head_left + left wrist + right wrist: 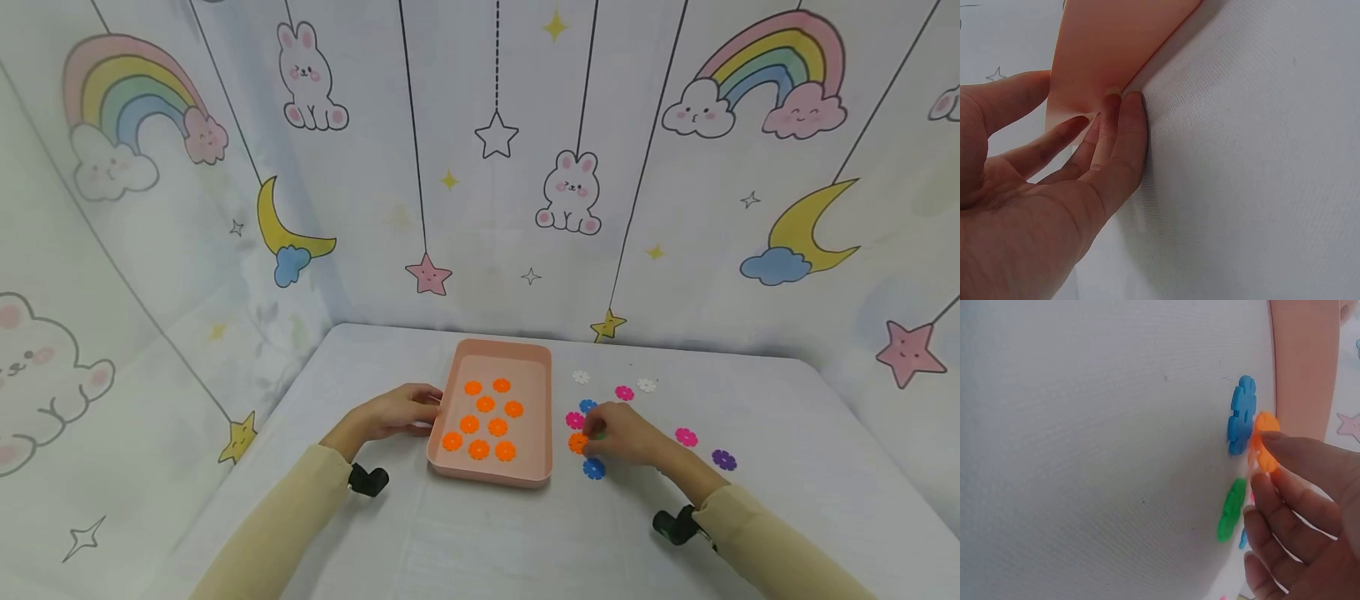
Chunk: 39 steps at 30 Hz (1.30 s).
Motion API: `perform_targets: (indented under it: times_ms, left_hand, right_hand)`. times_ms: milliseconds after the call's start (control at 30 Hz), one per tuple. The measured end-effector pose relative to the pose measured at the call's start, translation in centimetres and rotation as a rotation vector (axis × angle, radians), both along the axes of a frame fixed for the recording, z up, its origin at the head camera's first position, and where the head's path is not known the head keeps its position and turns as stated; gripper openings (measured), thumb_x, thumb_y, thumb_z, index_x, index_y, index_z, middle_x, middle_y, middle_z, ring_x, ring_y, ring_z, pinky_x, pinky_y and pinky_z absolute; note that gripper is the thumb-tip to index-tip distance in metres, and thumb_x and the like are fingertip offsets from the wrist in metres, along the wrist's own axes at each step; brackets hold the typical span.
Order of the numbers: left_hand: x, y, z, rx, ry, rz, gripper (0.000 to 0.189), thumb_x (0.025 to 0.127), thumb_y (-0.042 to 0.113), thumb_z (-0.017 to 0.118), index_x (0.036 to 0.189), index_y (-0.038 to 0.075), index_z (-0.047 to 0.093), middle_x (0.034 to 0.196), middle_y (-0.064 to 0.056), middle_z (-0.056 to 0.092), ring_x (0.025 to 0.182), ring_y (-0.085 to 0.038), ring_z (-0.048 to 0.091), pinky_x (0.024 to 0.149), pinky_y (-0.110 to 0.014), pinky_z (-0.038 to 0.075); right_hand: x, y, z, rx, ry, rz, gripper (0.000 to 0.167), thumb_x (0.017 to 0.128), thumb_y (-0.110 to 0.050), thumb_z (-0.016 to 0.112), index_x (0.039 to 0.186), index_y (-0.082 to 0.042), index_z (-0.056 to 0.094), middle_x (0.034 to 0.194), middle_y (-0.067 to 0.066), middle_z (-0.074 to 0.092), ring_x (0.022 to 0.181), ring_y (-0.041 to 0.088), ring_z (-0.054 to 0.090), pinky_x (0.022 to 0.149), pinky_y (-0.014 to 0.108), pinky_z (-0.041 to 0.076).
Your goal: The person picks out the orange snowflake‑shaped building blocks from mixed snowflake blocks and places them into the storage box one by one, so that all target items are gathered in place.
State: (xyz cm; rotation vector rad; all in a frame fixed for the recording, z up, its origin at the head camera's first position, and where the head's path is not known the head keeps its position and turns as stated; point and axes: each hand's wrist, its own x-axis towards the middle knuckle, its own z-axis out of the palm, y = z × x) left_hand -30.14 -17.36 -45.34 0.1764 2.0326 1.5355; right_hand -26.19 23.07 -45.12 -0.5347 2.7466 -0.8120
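Observation:
My left hand (400, 410) rests its fingertips against the outer left wall of a shallow pink tray (542, 417). In the left wrist view, the extended thumb and fingers (1129, 134) touch that wall near the tabletop. Several orange flower-shaped discs lie spread inside the tray. To the right of it, my right hand (626, 433) pinches another orange flower-shaped disc (1268, 422) between thumb and forefinger. Beside that piece sits a blue disc (1242, 415), and a green disc (1232, 509) lies by the fingers, partly covered in the head view.
Around the right hand are scattered pink (686, 437), white (581, 377) and purple (723, 460) flower-shaped discs. A white cloth covers the table (465, 542). Behind it hangs a printed curtain (487, 225) with rabbits, stars and rainbows.

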Motion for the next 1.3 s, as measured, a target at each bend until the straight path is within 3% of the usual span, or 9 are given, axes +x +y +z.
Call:
perform_targets:
  times_ms: [233, 400, 733, 900, 1100, 1300]
  left_hand:
    - [0.0, 0.0, -0.1, 0.003, 0.001, 0.006, 0.046, 0.102, 0.008, 0.059, 0.144, -0.005, 0.048, 0.137, -0.019, 0.056, 0.113, -0.027, 0.064, 0.1, -0.046, 0.056]
    - [-0.1, 0.0, -0.1, -0.004, 0.0, 0.0, 0.046, 0.102, 0.01, 0.06, 0.144, -0.004, 0.048, 0.137, -0.019, 0.056, 0.114, -0.027, 0.064, 0.1, -0.046, 0.056]
    - [-0.1, 0.0, 0.0, -0.006, -0.003, -0.001, 0.046, 0.102, 0.01, 0.06, 0.144, -0.003, 0.048, 0.138, -0.019, 0.055, 0.114, -0.027, 0.063, 0.101, -0.046, 0.055]
    - [-0.1, -0.1, -0.1, -0.004, 0.0, 0.0, 0.046, 0.102, 0.011, 0.061, 0.144, -0.003, 0.049, 0.138, -0.018, 0.055, 0.115, -0.027, 0.064, 0.101, -0.045, 0.055]
    - [-0.1, -0.2, 0.0, 0.002, 0.003, -0.007, 0.046, 0.102, 0.009, 0.06, 0.144, -0.005, 0.047, 0.138, -0.02, 0.055, 0.114, -0.028, 0.063, 0.101, -0.046, 0.055]
    - [-0.1, -0.2, 0.0, 0.006, -0.006, -0.003, 0.047, 0.101, 0.009, 0.061, 0.144, -0.004, 0.048, 0.138, -0.02, 0.055, 0.114, -0.028, 0.064, 0.101, -0.046, 0.055]
  right_hand:
    - [0.2, 0.0, 0.8, -0.07, 0.014, 0.002, 0.009, 0.09, -0.009, 0.078, 0.095, -0.007, 0.071, 0.085, -0.002, 0.065, 0.081, 0.016, 0.06, 0.07, 0.025, 0.057]
    - [0.0, -0.5, 2.3, -0.105, 0.053, 0.041, 0.006, 0.092, -0.01, 0.075, 0.095, -0.007, 0.072, 0.087, -0.003, 0.067, 0.082, 0.016, 0.06, 0.072, 0.025, 0.056]
    - [-3.2, -3.8, 5.1, -0.126, 0.108, 0.067, 0.006, 0.093, -0.01, 0.073, 0.097, -0.004, 0.073, 0.086, 0.0, 0.07, 0.077, 0.016, 0.061, 0.066, 0.027, 0.056]
    - [-5.2, -5.6, 4.8, -0.128, 0.124, 0.049, 0.005, 0.093, -0.01, 0.074, 0.094, -0.006, 0.073, 0.086, 0.0, 0.07, 0.078, 0.017, 0.062, 0.071, 0.029, 0.057]
    - [-7.9, -6.9, 2.9, -0.078, 0.112, 0.035, 0.005, 0.093, -0.009, 0.073, 0.096, -0.004, 0.072, 0.089, 0.001, 0.07, 0.082, 0.017, 0.062, 0.078, 0.031, 0.059]
    - [-9.1, -7.8, 2.2, -0.031, 0.075, 0.057, 0.005, 0.094, -0.005, 0.071, 0.098, -0.002, 0.071, 0.093, 0.006, 0.071, 0.085, 0.021, 0.063, 0.083, 0.036, 0.06]
